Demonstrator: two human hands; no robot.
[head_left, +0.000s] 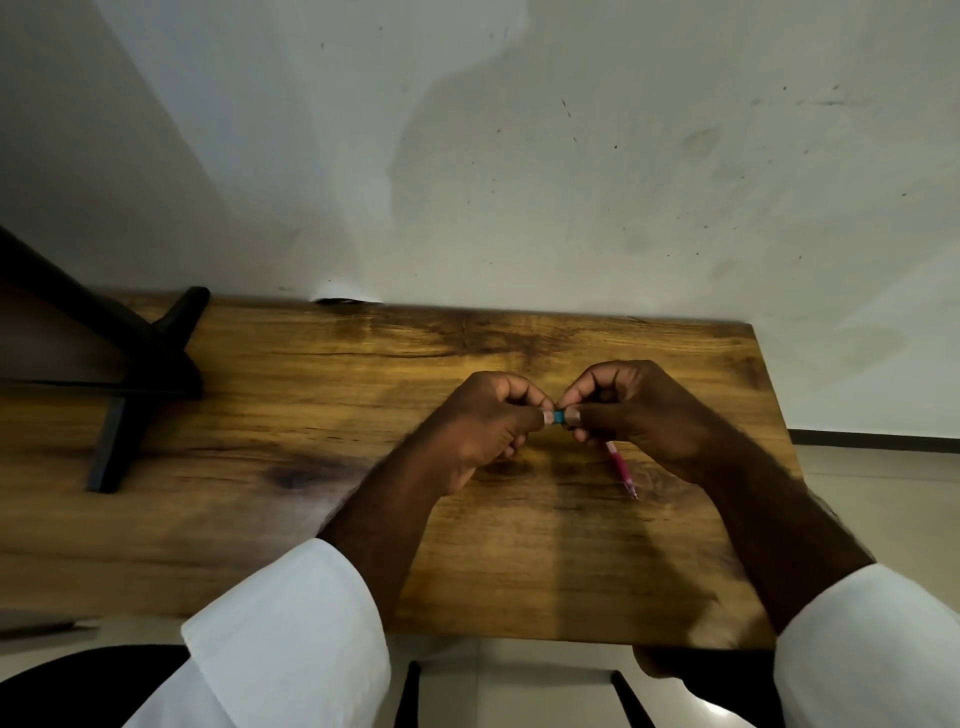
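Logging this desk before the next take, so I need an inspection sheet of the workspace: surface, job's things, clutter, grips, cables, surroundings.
Surface: wooden table with dark grain patches.
Job's things: teal piece between both hands; pink pen slanting out from under the right hand, tip toward the person; cannot tell whether it is held or lying.
Clutter: black stand on the table's left side; white scrap at the back edge.
Grips: left hand and right hand each pinch the teal piece.
Cables: nothing seen.
Surroundings: marked white wall; pale floor.
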